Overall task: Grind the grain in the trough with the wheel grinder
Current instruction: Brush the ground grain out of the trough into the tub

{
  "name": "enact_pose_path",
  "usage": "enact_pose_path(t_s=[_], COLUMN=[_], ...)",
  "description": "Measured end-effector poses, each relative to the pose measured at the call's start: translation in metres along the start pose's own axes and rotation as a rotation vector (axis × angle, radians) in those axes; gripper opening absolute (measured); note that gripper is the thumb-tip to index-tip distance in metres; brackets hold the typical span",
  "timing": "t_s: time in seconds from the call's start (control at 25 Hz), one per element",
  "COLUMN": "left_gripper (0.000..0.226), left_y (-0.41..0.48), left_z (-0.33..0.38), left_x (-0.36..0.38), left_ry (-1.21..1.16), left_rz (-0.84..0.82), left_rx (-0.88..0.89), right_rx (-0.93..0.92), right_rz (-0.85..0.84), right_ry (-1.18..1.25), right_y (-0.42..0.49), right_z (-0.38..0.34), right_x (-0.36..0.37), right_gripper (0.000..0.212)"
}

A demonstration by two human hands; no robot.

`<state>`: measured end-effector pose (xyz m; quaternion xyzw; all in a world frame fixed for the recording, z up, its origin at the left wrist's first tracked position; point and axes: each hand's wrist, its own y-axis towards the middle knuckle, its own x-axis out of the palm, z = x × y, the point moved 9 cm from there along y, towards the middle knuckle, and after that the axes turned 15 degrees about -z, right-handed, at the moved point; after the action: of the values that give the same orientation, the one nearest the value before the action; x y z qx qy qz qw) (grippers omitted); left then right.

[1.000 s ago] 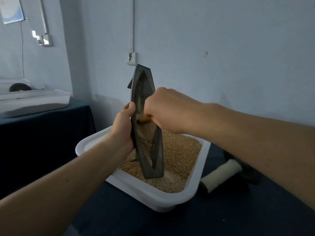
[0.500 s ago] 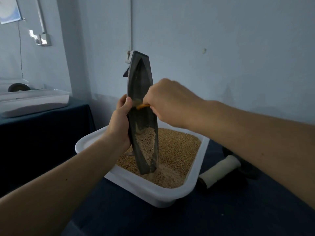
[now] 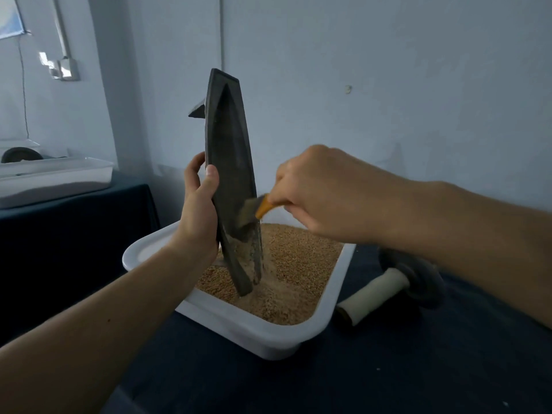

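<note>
Head view: the trough (image 3: 230,162) stood almost upright, its lower end sunk in the grain (image 3: 298,258) that filled the white tub (image 3: 268,339).
Left hand (image 3: 198,210): gripped the trough's left edge at mid-height, thumb on the front rim, fingers behind.
Right hand (image 3: 316,189): curled round the orange handle of a brush (image 3: 264,206), bristles against the channel low down.
Change: since half a second before, the brush had gone lower down the channel, the right hand had shifted to the trough's right, and the heap of grain inside had thinned to pale dust.
Wheel grinder (image 3: 418,282): lay untouched on the dark tablecloth (image 3: 388,369), just right of the tub.
Writing: wall sheet (image 3: 9,19) at top left, too blurred to read.
</note>
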<state>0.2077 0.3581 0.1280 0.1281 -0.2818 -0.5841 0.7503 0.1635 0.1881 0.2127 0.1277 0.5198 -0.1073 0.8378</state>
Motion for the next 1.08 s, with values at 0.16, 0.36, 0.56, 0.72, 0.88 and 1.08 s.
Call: enact_pose_path(t_s=[0.16,0.36,0.56,0.72,0.88,1.08], left_gripper=[0.038,0.036,0.035,0.037,0.033,0.035], left_y=[-0.001,-0.003,-0.005,-0.008,-0.01,-0.009], left_z=[0.005,0.012,0.016,0.019,0.022,0.024], left_x=[0.008,0.009,0.012,0.017,0.013,0.014], left_ry=[0.025,0.066,0.074,0.09,0.144,0.155], left_rz=[-0.07,-0.057,-0.058,-0.096,-0.049,-0.07], left_rx=[0.046,0.092,0.105,0.118,0.139,0.162], right_rx=[-0.003,-0.133,-0.086,-0.056,-0.192,-0.154], right_rz=[0.107,-0.199,-0.112,0.076,-0.172,-0.065], right_ry=[0.004,-0.048,-0.106,-0.075,-0.134,-0.118], right_y=[0.014,-0.003,-0.017,-0.001,-0.015,-0.025], right_z=[-0.017,-0.036,-0.015,-0.023,-0.044,-0.026], right_x=[0.001,0.049,0.021,0.009,0.05,0.027], right_gripper=[0.023,0.033,0.024,0.027,0.033,0.032])
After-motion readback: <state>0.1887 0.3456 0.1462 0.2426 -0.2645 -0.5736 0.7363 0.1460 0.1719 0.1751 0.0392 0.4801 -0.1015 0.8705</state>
